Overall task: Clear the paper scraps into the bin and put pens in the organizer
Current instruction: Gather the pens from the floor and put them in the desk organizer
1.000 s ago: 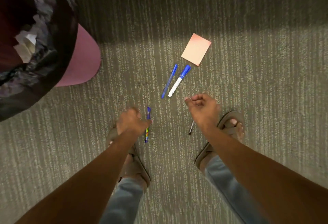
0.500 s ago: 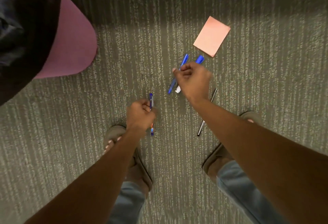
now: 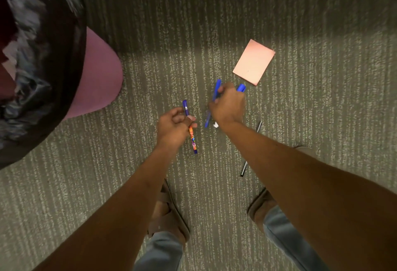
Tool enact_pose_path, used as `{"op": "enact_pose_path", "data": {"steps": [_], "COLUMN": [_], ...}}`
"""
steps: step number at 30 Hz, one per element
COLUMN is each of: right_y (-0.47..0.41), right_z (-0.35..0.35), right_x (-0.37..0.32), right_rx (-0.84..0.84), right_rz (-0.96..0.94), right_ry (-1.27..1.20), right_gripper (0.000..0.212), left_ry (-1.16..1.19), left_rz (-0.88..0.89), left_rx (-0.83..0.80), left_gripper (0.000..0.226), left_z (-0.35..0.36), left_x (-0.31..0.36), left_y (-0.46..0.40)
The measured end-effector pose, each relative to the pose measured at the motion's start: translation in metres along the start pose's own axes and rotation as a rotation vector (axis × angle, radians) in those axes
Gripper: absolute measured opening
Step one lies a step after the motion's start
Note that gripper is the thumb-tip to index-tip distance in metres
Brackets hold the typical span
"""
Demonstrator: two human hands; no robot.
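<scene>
You are partway through the pen half of the job, as far as this view shows: your left hand [image 3: 175, 128] has its fingers curled round a patterned pen [image 3: 190, 126], blue at its far end and orange and multicoloured nearer you, held just above the carpet [image 3: 322, 109]. Your right hand [image 3: 227, 107] is curled down over two more pens lying side by side, a slim blue pen [image 3: 216, 90] and a blue-capped marker [image 3: 241, 88]; the fingers look closed round them, though the back of the hand hides whether they are actually gripped or lifted yet. A thin black pen [image 3: 245, 168] lies apart by your right foot, partly hidden under your forearm, and remains to be gathered. A pink pad of sticky notes [image 3: 254, 62] sits on the floor just beyond your right hand. The bin [image 3: 94, 77], pink-sided with a dark liner, stands at your left with pale scraps of paper [image 3: 9, 60] already inside, and I see no loose scraps on the floor here. No organizer is in view, so none of the pens is stowed yet. Both your arms reach forward and down, hands near each other.
</scene>
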State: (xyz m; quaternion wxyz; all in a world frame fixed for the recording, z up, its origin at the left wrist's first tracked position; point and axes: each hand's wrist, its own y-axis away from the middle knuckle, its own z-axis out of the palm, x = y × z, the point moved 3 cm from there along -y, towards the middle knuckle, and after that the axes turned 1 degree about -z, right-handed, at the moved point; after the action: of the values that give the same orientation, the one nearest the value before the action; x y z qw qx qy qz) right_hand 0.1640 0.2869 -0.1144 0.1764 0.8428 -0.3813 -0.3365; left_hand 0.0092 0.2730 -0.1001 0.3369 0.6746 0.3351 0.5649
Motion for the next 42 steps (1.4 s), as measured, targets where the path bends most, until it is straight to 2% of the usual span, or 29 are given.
{"op": "enact_pose_path", "data": {"steps": [4, 7, 10, 14, 19, 21, 23, 25, 28, 30, 32, 35, 38, 42], "right_y": [0.020, 0.034, 0.042, 0.049, 0.057, 0.058, 0.056, 0.047, 0.023, 0.007, -0.008, -0.020, -0.015, 0.016], "right_z": [-0.001, -0.005, -0.012, -0.017, -0.020, -0.020, -0.021, -0.025, -0.038, -0.041, -0.036, -0.029, -0.039, -0.080], "right_x": [0.001, 0.005, 0.006, 0.005, 0.010, 0.011, 0.013, 0.018, 0.032, 0.036, 0.036, 0.031, 0.033, 0.042], "right_rx": [-0.280, -0.380, -0.407, -0.417, -0.462, -0.475, -0.475, -0.379, 0.013, 0.144, 0.107, 0.042, -0.021, -0.141], "right_rz": [-0.023, -0.024, -0.031, 0.006, 0.011, 0.001, 0.016, 0.044, 0.102, 0.118, 0.111, 0.065, 0.064, 0.109], "right_ry": [-0.395, -0.541, -0.574, -0.583, -0.584, -0.575, -0.552, -0.451, -0.254, -0.153, -0.017, 0.065, -0.024, -0.274], "right_gripper": [0.025, 0.021, 0.019, 0.023, 0.021, 0.021, 0.022, 0.026, 0.038, 0.051, 0.060, 0.059, 0.055, 0.062], "left_ry": [-0.028, -0.052, -0.036, -0.036, -0.104, -0.132, -0.144, -0.119, -0.084, -0.114, -0.147, -0.149, -0.187, -0.222], "left_rz": [0.024, 0.030, 0.020, 0.011, 0.058, 0.068, 0.079, 0.075, 0.043, 0.044, 0.054, 0.050, 0.052, 0.081], "left_rx": [-0.052, -0.117, -0.199, -0.240, -0.283, -0.281, -0.271, -0.230, -0.171, -0.142, -0.132, -0.135, -0.140, -0.142], "left_gripper": [0.054, 0.067, 0.067, 0.051, 0.065, 0.061, 0.054, 0.051, 0.051, 0.051, 0.050, 0.050, 0.049, 0.048], "left_z": [0.001, 0.001, 0.004, 0.003, -0.002, -0.002, -0.001, -0.002, -0.007, -0.010, -0.010, -0.007, -0.002, 0.009], "left_x": [0.014, 0.024, 0.034, 0.039, 0.044, 0.044, 0.043, 0.041, 0.034, 0.029, 0.026, 0.026, 0.034, 0.057], "left_y": [0.003, 0.006, 0.010, 0.015, 0.022, 0.023, 0.023, 0.020, 0.015, 0.013, 0.015, 0.019, 0.027, 0.056]}}
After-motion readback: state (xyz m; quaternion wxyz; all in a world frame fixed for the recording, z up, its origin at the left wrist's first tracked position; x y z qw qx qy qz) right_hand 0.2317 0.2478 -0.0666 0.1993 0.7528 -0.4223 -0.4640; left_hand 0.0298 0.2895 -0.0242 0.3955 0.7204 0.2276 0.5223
